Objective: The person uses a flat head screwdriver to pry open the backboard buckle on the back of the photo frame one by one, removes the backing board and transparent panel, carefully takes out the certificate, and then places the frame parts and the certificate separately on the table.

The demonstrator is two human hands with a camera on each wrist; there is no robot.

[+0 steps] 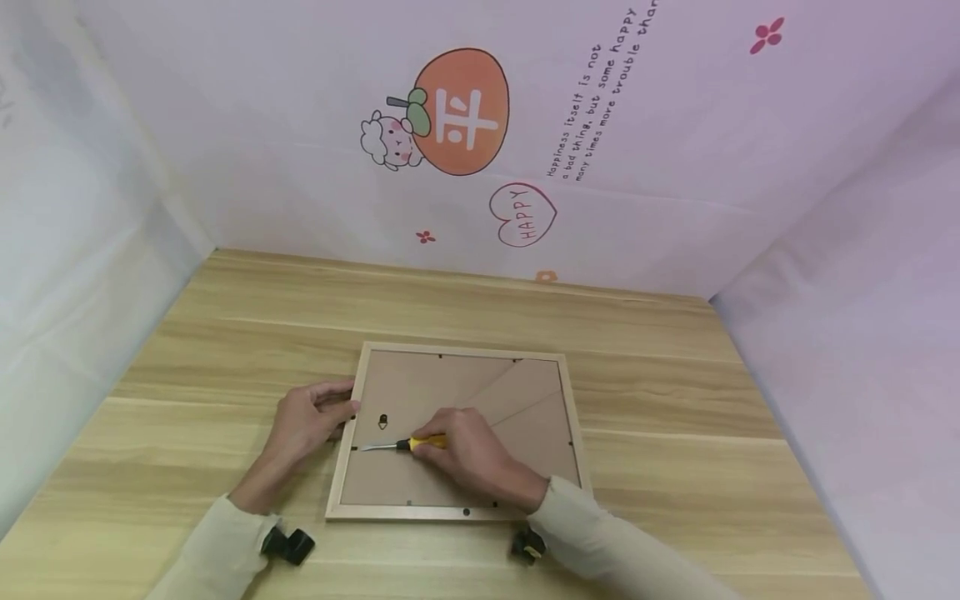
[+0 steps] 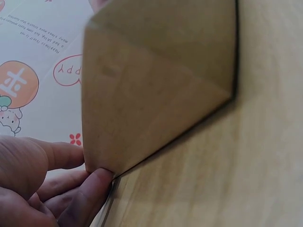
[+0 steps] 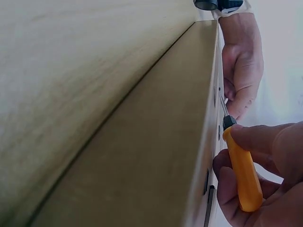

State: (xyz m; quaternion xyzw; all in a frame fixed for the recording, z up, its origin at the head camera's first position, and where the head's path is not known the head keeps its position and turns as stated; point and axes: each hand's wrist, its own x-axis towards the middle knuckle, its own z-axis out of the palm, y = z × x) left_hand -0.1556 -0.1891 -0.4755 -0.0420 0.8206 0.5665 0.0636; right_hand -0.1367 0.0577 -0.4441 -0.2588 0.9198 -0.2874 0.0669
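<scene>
A light wooden picture frame (image 1: pixel 465 348) lies face down, its brown backing board (image 1: pixel 420 383) up. Small dark tabs (image 1: pixel 440 357) sit along its inner edges, and a hanging ring (image 1: pixel 383 422) is fixed on the board. My left hand (image 1: pixel 303 419) grips the frame's left side, thumb at the top edge; the left wrist view shows thumb and fingers (image 2: pixel 92 191) pinching there. In my right hand (image 1: pixel 480 454) is a screwdriver with a yellow handle (image 3: pixel 244 175), held over the board. Its metal tip points left, close beside the tab on the left side.
The frame rests on a wood-grain table (image 1: pixel 637 375). Behind it rises a white printed backdrop (image 1: pixel 637 225), with pale cloth walls on both sides. Black wrist cameras (image 1: pixel 298 547) are worn at both cuffs, near the frame's front edge.
</scene>
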